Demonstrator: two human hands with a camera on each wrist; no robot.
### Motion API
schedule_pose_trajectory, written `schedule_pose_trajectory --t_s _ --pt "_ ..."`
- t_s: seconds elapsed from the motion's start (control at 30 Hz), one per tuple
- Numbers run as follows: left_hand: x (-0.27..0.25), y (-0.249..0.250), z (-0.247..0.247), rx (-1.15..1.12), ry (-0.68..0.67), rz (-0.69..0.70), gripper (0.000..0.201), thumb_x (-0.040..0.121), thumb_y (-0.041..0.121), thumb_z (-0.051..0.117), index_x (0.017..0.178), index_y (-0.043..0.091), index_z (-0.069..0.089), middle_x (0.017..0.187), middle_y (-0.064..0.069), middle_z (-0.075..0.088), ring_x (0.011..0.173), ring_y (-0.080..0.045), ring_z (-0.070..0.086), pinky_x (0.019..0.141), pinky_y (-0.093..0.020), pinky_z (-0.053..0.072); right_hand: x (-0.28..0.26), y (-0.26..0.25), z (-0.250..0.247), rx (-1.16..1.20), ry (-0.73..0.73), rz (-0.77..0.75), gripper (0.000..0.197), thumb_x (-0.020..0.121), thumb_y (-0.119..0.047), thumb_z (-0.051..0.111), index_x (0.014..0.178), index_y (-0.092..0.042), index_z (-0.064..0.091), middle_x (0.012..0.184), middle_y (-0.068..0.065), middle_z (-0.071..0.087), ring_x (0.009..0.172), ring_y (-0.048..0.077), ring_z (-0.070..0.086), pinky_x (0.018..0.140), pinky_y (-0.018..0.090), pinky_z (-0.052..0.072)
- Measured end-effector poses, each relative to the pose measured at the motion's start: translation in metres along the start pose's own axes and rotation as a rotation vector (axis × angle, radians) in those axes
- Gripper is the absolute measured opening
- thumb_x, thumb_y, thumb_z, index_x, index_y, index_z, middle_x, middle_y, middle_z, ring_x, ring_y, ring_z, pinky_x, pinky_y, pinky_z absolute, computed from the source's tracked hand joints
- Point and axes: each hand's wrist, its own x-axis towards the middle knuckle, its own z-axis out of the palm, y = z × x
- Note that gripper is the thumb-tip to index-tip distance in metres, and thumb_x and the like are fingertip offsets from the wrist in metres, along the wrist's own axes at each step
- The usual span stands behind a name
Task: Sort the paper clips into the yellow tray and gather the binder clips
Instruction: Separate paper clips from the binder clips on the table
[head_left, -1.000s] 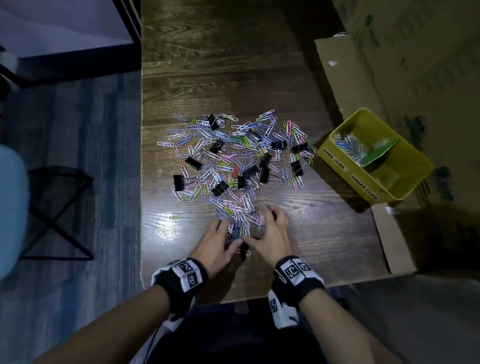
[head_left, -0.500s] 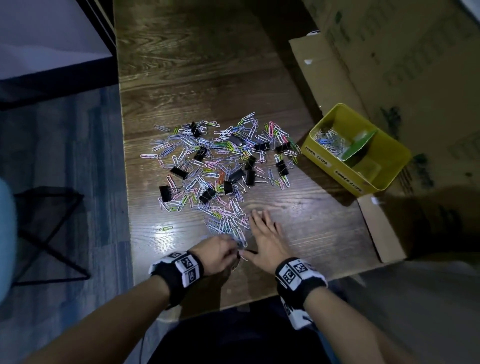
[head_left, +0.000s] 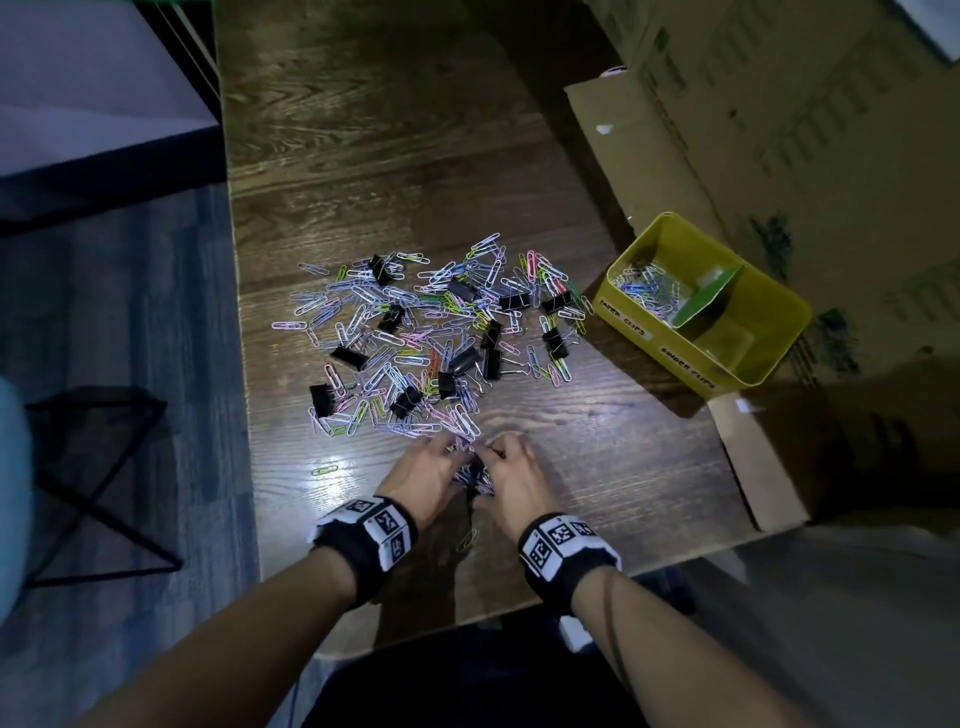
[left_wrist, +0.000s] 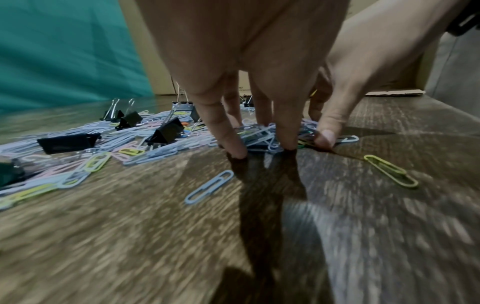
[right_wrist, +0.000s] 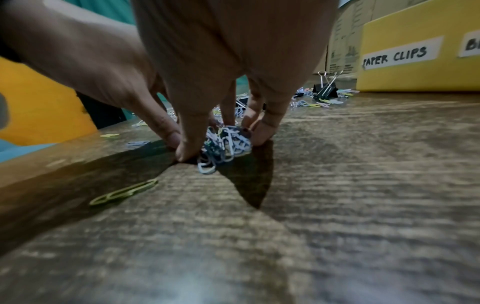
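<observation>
A heap of coloured paper clips (head_left: 415, 332) mixed with black binder clips (head_left: 348, 357) covers the middle of the wooden table. At its near edge both hands meet over a small bunch of paper clips (head_left: 470, 475). My right hand (head_left: 506, 460) curls thumb and fingers round that bunch (right_wrist: 226, 144). My left hand (head_left: 441, 457) stands with straight fingers (left_wrist: 235, 148) pressed on the table against the clips. The yellow tray (head_left: 654, 332) sits to the right, with paper clips (head_left: 647, 288) in its far compartment behind a green divider (head_left: 709, 299).
Cardboard boxes (head_left: 779, 130) stand behind the tray, and a flap (head_left: 758, 457) lies at the right. Loose clips lie near the hands: a green one (head_left: 466, 540) and a blue one (left_wrist: 209, 187). The table's near edge (head_left: 467, 618) is close to my wrists.
My right hand lay flat on the table half a second ago; its fingers now curl round the bunch. My left hand has moved in against it.
</observation>
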Motion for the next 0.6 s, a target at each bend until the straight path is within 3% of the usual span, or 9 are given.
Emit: schedule_pose_trajectory --t_s 0.07,0.2,0.3,0.43,0.53,0.6 --pt "0.002 0.004 0.0 -0.036 0.031 0.022 0.029 0.086 0.021 0.057 0.115 0.017 0.059 0.12 -0.007 0.052 0.106 -0.032 0.054 0.088 -0.044 0.048 0.005 0.003 -0.004 0.05 -0.014 -0.001 0.05 0.085 -0.006 0.062 0.132 -0.016 0.051 0.133 0.01 0.045 0.117 0.029 0.05 0.097 0.039 0.045" --pt "0.003 0.007 -0.006 -0.095 0.09 0.026 0.026 0.092 0.021 0.052 0.116 0.013 0.06 0.107 -0.008 0.059 0.097 -0.029 0.059 0.084 -0.039 0.051 0.016 0.013 -0.016 0.151 -0.102 0.082 0.029 0.088 -0.011 0.057 0.117 -0.015 0.062 0.115 0.01 0.064 0.105 0.026 0.061 0.09 0.037 0.05" --pt "0.004 0.004 -0.013 -0.174 0.147 0.018 0.023 0.092 0.02 0.053 0.111 0.013 0.064 0.099 -0.009 0.067 0.089 -0.027 0.064 0.08 -0.033 0.051 0.02 0.023 -0.028 0.112 -0.126 0.027 0.028 0.091 -0.013 0.055 0.117 -0.015 0.065 0.115 0.012 0.065 0.106 0.029 0.061 0.091 0.037 0.049" --pt "0.006 -0.003 -0.025 -0.283 0.133 -0.094 0.026 0.091 0.024 0.057 0.114 0.017 0.065 0.097 -0.012 0.072 0.086 -0.023 0.068 0.082 -0.027 0.05 0.022 0.032 -0.041 0.117 -0.118 -0.015 0.03 0.091 -0.017 0.06 0.121 -0.02 0.064 0.118 0.014 0.065 0.106 0.029 0.062 0.093 0.036 0.048" --pt "0.006 -0.005 -0.034 -0.438 0.144 -0.15 0.027 0.086 0.021 0.064 0.113 0.015 0.067 0.092 -0.008 0.073 0.074 -0.013 0.065 0.076 -0.018 0.046 0.021 0.037 -0.052 0.175 -0.097 0.044 0.035 0.089 -0.022 0.065 0.123 -0.029 0.062 0.12 0.01 0.066 0.103 0.023 0.064 0.096 0.027 0.046" --pt "0.007 -0.009 -0.038 -0.563 0.115 -0.195 0.025 0.083 0.018 0.068 0.108 0.016 0.068 0.088 -0.003 0.073 0.073 -0.011 0.066 0.077 -0.019 0.048 0.018 0.041 -0.062 0.265 -0.052 0.048 0.033 0.087 -0.022 0.067 0.12 -0.026 0.065 0.111 0.012 0.069 0.095 0.023 0.066 0.09 0.017 0.043"
